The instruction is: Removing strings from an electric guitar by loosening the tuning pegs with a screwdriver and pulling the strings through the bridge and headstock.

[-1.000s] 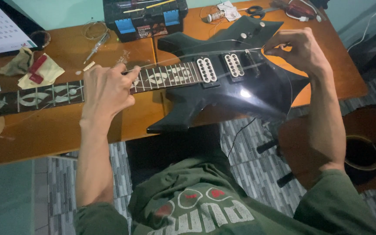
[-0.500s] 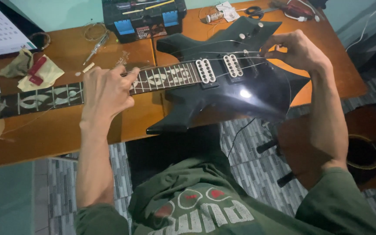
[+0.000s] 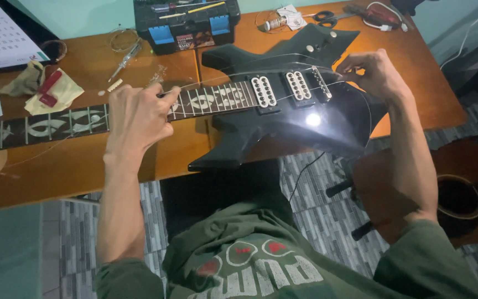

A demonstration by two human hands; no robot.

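Note:
A black pointed electric guitar (image 3: 327, 119) lies flat on the wooden table (image 3: 84, 166), its inlaid neck (image 3: 45, 127) running to the left. My left hand (image 3: 136, 113) rests over the neck near the body, fingers pinched on a thin guitar string (image 3: 222, 83) that arcs above the fretboard. My right hand (image 3: 369, 72) is at the bridge (image 3: 321, 83), fingertips closed on the other end of that string beside the two pickups (image 3: 280, 88).
A black and blue toolbox (image 3: 186, 22) stands at the table's back. Coiled strings (image 3: 120, 39), a screwdriver (image 3: 125, 58), yellow cloths (image 3: 51, 91), scissors (image 3: 325, 16) and a red tool (image 3: 374, 14) lie around. An acoustic guitar (image 3: 466, 194) rests on the tiled floor at right.
Both hands stay at the neck and bridge. The string looks pulled a little straighter over the pickups; the view has barely shifted.

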